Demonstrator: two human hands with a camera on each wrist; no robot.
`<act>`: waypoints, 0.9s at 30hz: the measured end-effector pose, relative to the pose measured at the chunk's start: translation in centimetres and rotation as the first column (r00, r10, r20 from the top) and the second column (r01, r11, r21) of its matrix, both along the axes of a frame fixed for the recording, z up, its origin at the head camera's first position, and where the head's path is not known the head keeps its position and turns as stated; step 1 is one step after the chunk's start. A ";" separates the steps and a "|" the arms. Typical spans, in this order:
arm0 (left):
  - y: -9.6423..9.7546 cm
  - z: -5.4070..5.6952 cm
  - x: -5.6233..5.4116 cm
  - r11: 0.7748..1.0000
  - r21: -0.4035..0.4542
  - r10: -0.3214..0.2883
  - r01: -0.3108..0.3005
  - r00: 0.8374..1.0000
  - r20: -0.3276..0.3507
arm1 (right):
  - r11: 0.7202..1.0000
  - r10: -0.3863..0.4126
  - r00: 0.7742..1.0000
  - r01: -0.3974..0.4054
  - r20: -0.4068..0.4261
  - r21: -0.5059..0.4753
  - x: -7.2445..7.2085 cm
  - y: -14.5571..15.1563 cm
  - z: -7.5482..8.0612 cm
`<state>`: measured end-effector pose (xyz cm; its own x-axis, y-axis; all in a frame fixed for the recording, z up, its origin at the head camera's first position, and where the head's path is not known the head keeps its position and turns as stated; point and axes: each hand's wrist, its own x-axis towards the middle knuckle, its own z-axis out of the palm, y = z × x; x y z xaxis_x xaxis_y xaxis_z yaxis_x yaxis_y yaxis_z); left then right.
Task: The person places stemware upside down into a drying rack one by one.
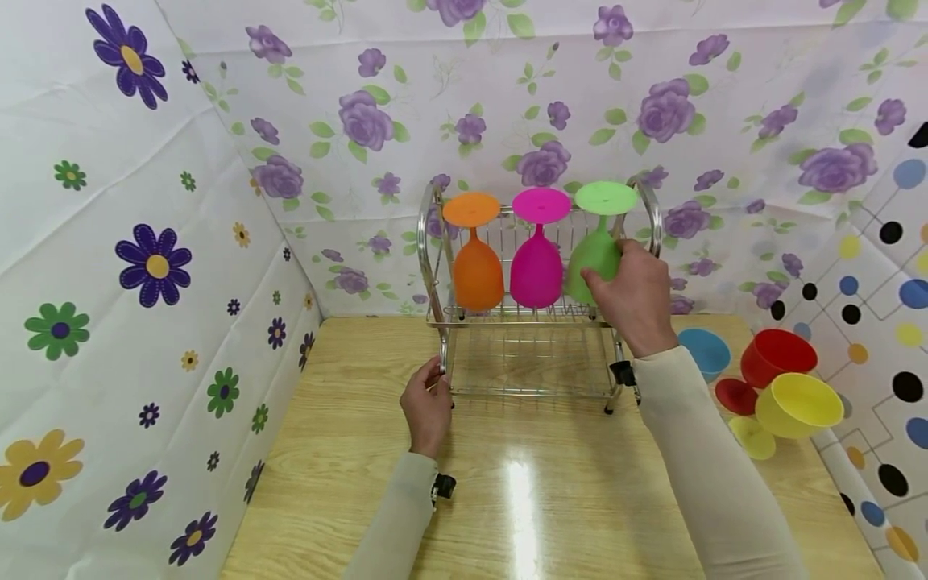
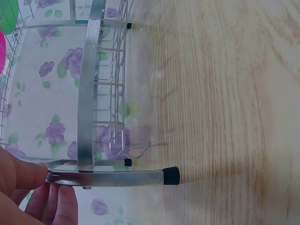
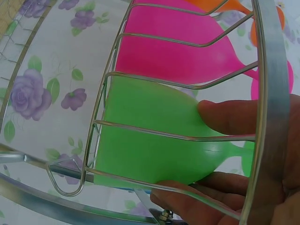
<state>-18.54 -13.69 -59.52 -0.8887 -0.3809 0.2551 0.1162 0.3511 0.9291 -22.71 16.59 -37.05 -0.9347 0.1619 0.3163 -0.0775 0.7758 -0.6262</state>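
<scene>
Upside down on the upper tier of a metal dish rack (image 1: 522, 325) stand three plastic goblets, bases up. From left to right they are an orange goblet (image 1: 478, 275), a pink goblet (image 1: 536, 274) and a green goblet (image 1: 590, 270). My right hand (image 1: 638, 294) grips the green goblet by its bowl, thumb on one side and fingers on the other, as the right wrist view shows through the rack wires. Lower down, my left hand (image 1: 426, 411) pinches the rack's front left leg (image 2: 117, 178) between thumb and fingers, above its black foot.
Right of the rack on the wooden table (image 1: 348, 483) lie a blue cup (image 1: 705, 352), a red goblet (image 1: 779, 357) and a yellow goblet (image 1: 797, 404), the last two on their sides. Flowered cloth (image 1: 449, 105) hangs behind, with patterned sheets at both sides.
</scene>
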 end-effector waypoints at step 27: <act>-0.1 -0.3 -0.1 0.999 0.028 0.014 -0.015 1.000 0.007 | 0.999 -0.032 0.999 0.032 -0.032 0.007 0.0 -0.4 0.2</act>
<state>-18.68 -13.79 -59.80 -0.8847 -0.4008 0.2382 0.1052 0.3261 0.9395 -22.71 16.15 -36.88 -0.9184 0.1891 0.3475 -0.0727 0.7827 -0.6181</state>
